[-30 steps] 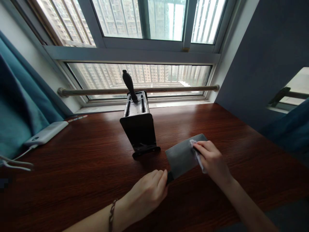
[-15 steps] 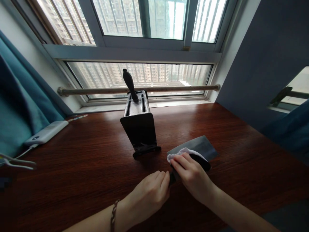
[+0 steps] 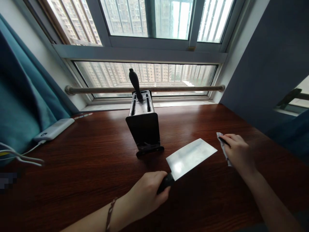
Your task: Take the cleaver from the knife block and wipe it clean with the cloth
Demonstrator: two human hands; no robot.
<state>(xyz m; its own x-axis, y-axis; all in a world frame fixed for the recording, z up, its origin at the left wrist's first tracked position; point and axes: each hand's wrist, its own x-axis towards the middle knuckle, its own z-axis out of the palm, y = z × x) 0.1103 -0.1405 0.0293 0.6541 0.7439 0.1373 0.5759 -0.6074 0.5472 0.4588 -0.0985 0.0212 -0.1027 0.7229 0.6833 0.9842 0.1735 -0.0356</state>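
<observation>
My left hand [image 3: 147, 193] is closed round the black handle of a cleaver [image 3: 190, 157], whose wide steel blade lies flat over the dark wooden table [image 3: 84, 167] and reflects the window light. My right hand [image 3: 238, 152] is just right of the blade tip, apart from it, fingers pinched on a small white cloth [image 3: 223, 145]. Behind the blade stands a dark metal knife block [image 3: 144, 127] with one black-handled knife [image 3: 135, 83] sticking up out of a slot.
A white power bank [image 3: 54, 129] with a cable lies at the table's left rear by a teal curtain [image 3: 21, 106]. A window with a horizontal rail [image 3: 169, 88] runs along the back. A dark blue wall [image 3: 265, 64] closes the right side.
My right hand with the cloth wiped back along the blade toward the handle, then slid off past the tip to the right. The blade now lies bare and bright.
</observation>
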